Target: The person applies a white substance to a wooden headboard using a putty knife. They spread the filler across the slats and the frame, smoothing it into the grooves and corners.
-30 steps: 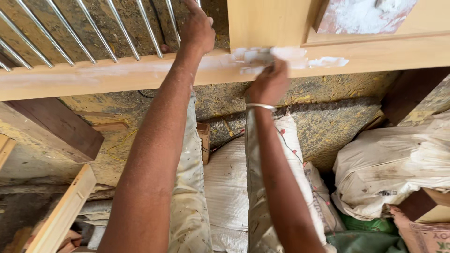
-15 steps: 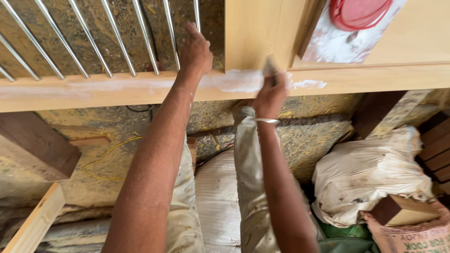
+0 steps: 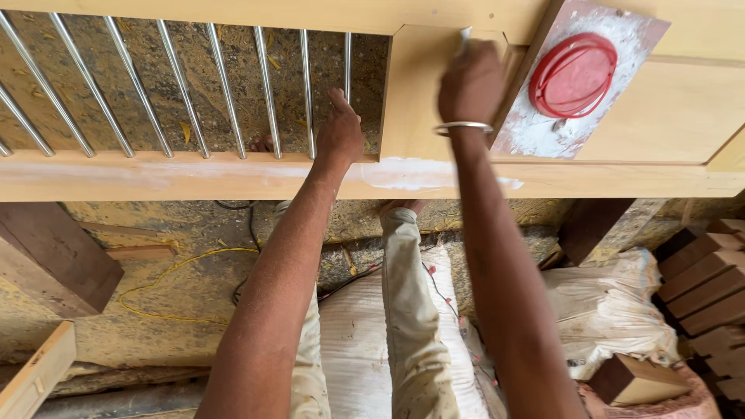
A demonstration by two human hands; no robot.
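Pale wooden door frame [image 3: 419, 93]: right hand [image 3: 469, 81] pinches a putty blade [image 3: 463, 39] high on it, left hand [image 3: 340, 136] grips a steel bar [image 3: 307, 93]. Wet white filler [image 3: 411, 172] below could smear under that forearm.

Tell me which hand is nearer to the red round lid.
Right. The right hand is up on the wooden frame just left of the red lid, which lies on a white-smeared board. The left hand rests farther left, by the metal bars.
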